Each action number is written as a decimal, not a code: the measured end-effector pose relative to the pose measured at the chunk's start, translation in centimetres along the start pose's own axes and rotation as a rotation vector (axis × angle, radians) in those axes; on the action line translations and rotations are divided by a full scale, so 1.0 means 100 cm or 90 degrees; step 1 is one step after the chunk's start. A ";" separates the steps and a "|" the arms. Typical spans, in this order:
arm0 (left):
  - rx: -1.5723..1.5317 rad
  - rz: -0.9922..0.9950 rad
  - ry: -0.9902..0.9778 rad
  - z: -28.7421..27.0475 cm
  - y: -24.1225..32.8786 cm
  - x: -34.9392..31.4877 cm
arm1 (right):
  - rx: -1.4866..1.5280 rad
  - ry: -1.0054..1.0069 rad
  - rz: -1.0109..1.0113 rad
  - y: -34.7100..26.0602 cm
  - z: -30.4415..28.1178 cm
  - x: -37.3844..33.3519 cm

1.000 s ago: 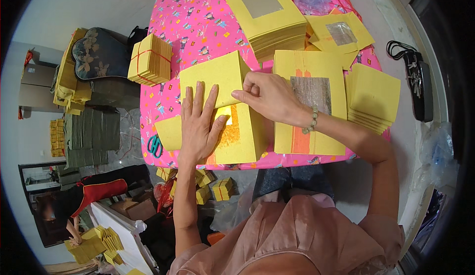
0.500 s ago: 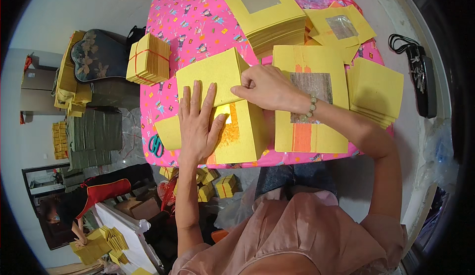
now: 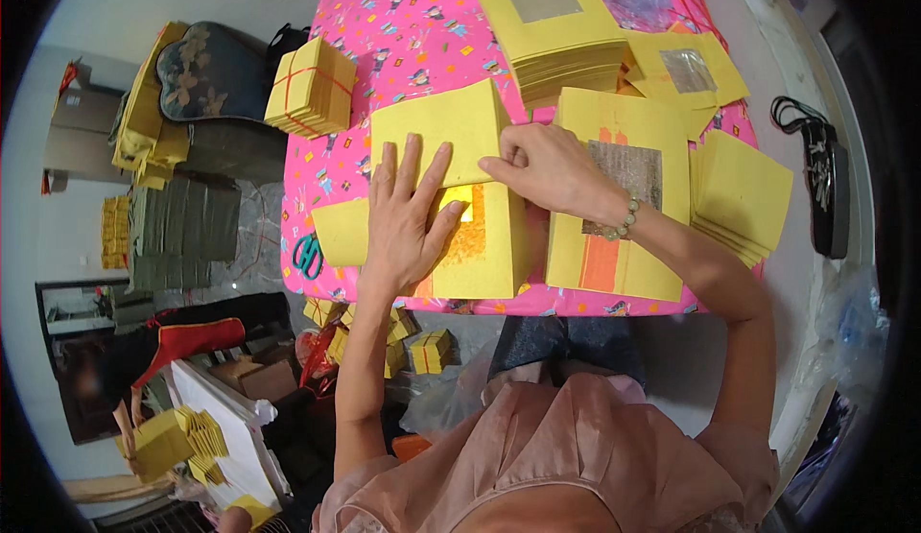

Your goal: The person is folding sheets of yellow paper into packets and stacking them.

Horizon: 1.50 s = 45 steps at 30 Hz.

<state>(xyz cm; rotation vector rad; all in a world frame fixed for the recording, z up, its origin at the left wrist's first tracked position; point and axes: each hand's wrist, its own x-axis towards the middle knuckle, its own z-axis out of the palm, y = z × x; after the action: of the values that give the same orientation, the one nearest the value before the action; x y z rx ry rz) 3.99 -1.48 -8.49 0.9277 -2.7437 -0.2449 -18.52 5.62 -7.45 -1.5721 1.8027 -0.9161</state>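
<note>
My left hand (image 3: 408, 221) lies flat with fingers spread on a folded yellow paper sheet (image 3: 432, 116) on top of a paper stack (image 3: 513, 245). Below the fold a shiny gold-and-orange patch (image 3: 467, 237) shows, partly under my left thumb. My right hand (image 3: 552, 170), a beaded bracelet at its wrist, is closed at the fold's right end. Its thumb lies on the sheet's edge; the curled fingers partly hide what they grip. Under my right wrist is another pile of yellow paper (image 3: 662, 269) with a silver patch and orange stripes.
A tall paper stack (image 3: 566, 39) stands behind, and loose yellow sheets (image 3: 739, 192) lie at right. Green-handled scissors (image 3: 307, 257) and a tied bundle (image 3: 312, 92) are on the pink patterned tablecloth (image 3: 413, 15). Lower left, another person (image 3: 182, 355) handles yellow paper.
The view has shifted, so the table sits slightly further right and higher. Both my hands keep nearly the same place on the folded sheet. The other person's arms have moved.
</note>
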 end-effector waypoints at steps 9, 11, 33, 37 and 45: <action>-0.009 0.021 0.014 0.005 -0.006 0.001 | -0.308 0.011 -0.399 -0.003 0.015 -0.020; -0.006 0.022 0.014 0.005 -0.007 0.000 | -0.336 -0.036 -0.386 -0.003 0.019 -0.029; -0.254 0.035 0.113 -0.012 -0.034 -0.008 | -0.330 0.058 -0.427 -0.005 0.012 0.002; -0.282 -0.079 0.234 -0.021 -0.011 -0.020 | -0.398 0.152 -0.529 0.004 0.018 0.012; -0.913 -0.319 0.187 -0.011 0.005 -0.016 | -0.478 0.258 -0.662 -0.028 0.030 -0.011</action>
<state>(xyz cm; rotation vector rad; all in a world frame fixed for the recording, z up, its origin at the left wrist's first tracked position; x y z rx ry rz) 5.23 -0.15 -7.53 0.9488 -1.3417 -1.6526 -14.38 6.15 -7.04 -3.1477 1.6020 -1.0816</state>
